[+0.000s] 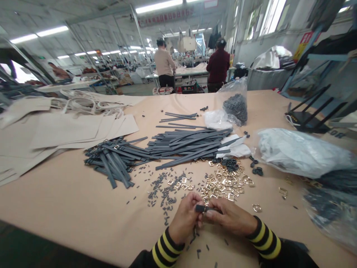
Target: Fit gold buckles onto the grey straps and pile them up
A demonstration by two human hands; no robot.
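Note:
Close together near the table's front edge, both of my hands work on one dark grey strap (200, 208). My left hand (185, 214) is closed, its fingertips pinching at the strap's end. Thumb and fingers of my right hand (232, 216) grip the strap just to the right, where a bit of gold metal shows at the strap; its shape is mostly hidden. Beyond my right hand lies a pile of gold buckles (223, 182). Small dark grey pieces (164, 191) are scattered beyond my left hand. Behind them is a heap of loose grey straps (186, 143).
Straps with buckles (114, 156) lie bunched at the left, beside stacked beige panels (67, 130). A clear bag of dark pieces (235, 106) stands at the back. Plastic-wrapped goods (301, 150) and a black router (309, 117) occupy the right. Two people stand at a farther table.

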